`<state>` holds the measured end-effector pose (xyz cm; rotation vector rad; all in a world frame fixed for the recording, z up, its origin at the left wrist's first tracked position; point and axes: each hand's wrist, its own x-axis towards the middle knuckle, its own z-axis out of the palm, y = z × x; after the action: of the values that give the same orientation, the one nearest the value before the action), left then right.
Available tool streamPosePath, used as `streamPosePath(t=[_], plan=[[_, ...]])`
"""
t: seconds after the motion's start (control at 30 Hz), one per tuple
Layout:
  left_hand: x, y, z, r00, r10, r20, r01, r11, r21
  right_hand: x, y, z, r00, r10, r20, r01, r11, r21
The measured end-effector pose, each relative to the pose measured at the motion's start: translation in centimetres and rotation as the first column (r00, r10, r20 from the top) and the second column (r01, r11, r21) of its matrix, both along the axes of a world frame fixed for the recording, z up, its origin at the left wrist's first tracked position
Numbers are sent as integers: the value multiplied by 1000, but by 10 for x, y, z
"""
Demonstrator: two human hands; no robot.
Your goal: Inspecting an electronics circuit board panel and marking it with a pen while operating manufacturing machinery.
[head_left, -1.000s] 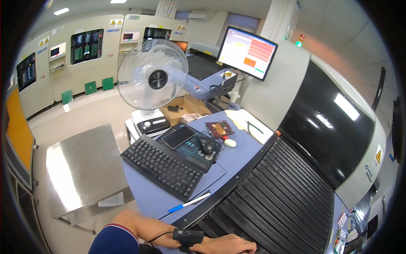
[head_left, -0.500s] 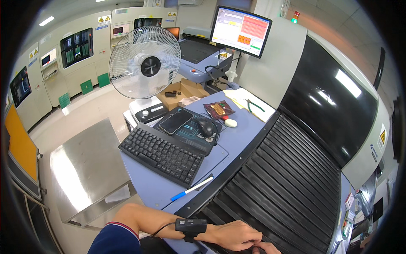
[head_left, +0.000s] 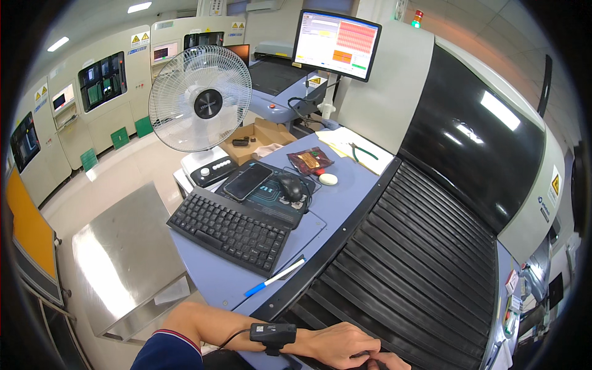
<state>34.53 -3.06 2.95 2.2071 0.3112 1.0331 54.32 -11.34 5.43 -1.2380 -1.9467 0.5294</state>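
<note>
1. Head view: the left hand lies at the lower edge on the black ribbed cover of the machine, forearm coming in from the lower left.
2. Its grip is closed: the fingers curl down onto the ribs, and I cannot tell whether anything is held beneath them.
3. A small black device is strapped at the left wrist, with a thin cable running back along the forearm.
4. The right hand shows only as a sliver at the bottom edge, just beside the left fingers; its grip cannot be told.
5. The ribbed cover slopes from upper centre to lower right, between the blue worktop and a glossy black hood.
6. On the worktop, a blue-and-white pen lies near the cover's edge, nearest of the loose items to the left hand.
7. A black keyboard sits beyond the pen, angled, with a phone and a mouse on a dark mat behind it.
8. Further back lie a reddish packet, a small white oval object and green-handled pliers on papers.
9. A white fan stands left of the worktop; a lit monitor stands behind.
10. A steel table is at lower left.
</note>
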Motion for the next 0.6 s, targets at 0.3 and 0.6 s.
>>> streamPosePath(t=[0.3,0.6], plan=[[-1,1,4,999,37,-14,-36,998,49,1,2,0,1000,-8,-2,8,1000,-3],[1,-2,-4,998,27,-63,-27,1000,2,3,-3,-2,999,0,-33,0,1000,-14]])
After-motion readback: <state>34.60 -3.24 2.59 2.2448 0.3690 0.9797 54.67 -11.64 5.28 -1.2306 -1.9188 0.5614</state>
